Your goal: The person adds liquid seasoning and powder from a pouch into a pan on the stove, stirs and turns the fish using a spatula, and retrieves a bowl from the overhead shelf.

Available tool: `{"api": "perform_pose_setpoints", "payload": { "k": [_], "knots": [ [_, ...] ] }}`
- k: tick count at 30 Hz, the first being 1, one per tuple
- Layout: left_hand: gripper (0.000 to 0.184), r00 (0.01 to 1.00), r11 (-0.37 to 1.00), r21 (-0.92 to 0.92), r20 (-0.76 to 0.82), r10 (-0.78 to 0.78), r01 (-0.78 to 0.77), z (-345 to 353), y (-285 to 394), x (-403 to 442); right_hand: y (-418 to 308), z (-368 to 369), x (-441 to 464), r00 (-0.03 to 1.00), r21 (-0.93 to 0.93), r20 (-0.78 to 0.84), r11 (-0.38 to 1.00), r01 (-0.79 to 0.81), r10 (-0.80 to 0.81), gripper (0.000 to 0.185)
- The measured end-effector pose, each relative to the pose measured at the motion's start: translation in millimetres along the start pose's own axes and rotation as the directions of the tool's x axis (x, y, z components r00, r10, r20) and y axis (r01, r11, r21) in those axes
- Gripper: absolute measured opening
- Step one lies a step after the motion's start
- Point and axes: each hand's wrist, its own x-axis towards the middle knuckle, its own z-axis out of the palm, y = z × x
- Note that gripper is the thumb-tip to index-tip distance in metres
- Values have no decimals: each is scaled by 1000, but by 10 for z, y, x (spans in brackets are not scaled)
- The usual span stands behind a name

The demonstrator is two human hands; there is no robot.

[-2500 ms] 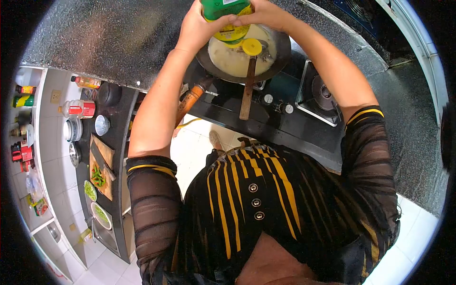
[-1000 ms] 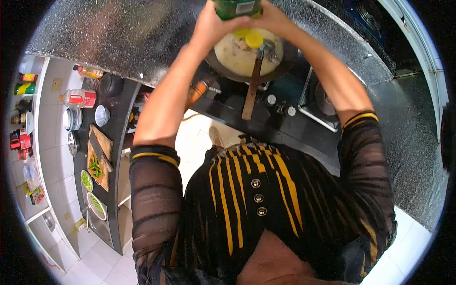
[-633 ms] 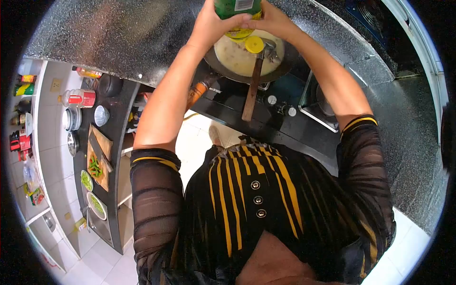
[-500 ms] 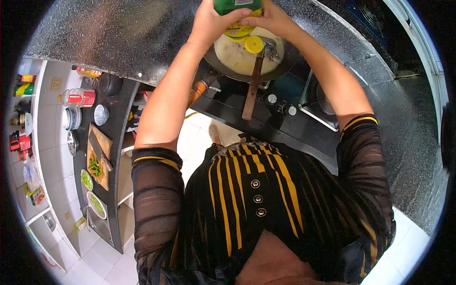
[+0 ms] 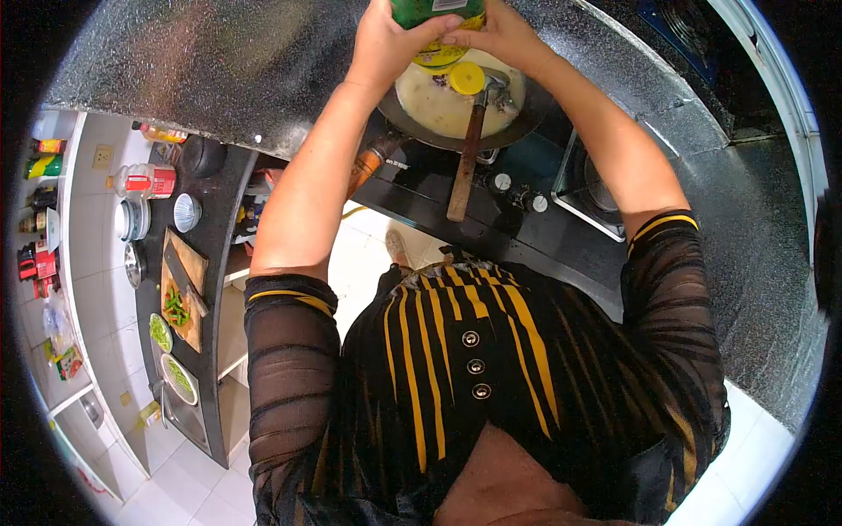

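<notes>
Both hands grip a green and yellow plastic container (image 5: pixel 431 10) at the top of the view, my left hand (image 5: pixel 386 46) on one side and my right hand (image 5: pixel 509 39) on the other. Its upper end is cut off by the frame. The round yellow cap (image 5: pixel 467 78) shows just below the container's yellow end. Underneath is a wok (image 5: pixel 412 131) of pale, cloudy liquid (image 5: pixel 430 110). A cooking utensil with a wooden handle (image 5: pixel 465 171) rests in the wok, its metal head partly in the liquid and its handle pointing toward me.
The wok stands on a black stove with knobs (image 5: pixel 501 182); a second burner (image 5: pixel 601 184) is at right. A side counter at left holds a cutting board (image 5: pixel 197 254) with a knife and cut green vegetables, plates, bowls and a large bottle (image 5: pixel 151 180). Several packages fill the wall shelf.
The container and its yellow cap have shifted very slightly. A little more of the liquid shows beside the cap. Both hands keep their hold.
</notes>
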Motion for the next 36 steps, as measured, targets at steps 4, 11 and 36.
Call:
{"api": "perform_pose_setpoints", "payload": {
  "k": [4,11,36],
  "knots": [
    [55,999,983,175,8,52,-53,-19,40,44,13,2,23,997,34,-28,997,-68,69,65],
    [53,999,991,126,18,35,-37,2,32,43,19,-19,-26,994,55,-34,994,-97,99,64],
    [40,908,988,-108,-416,55,-110,-65,-29,-133,256,330,-249,898,-30,-436,998,47,-56,53]
  ]
}}
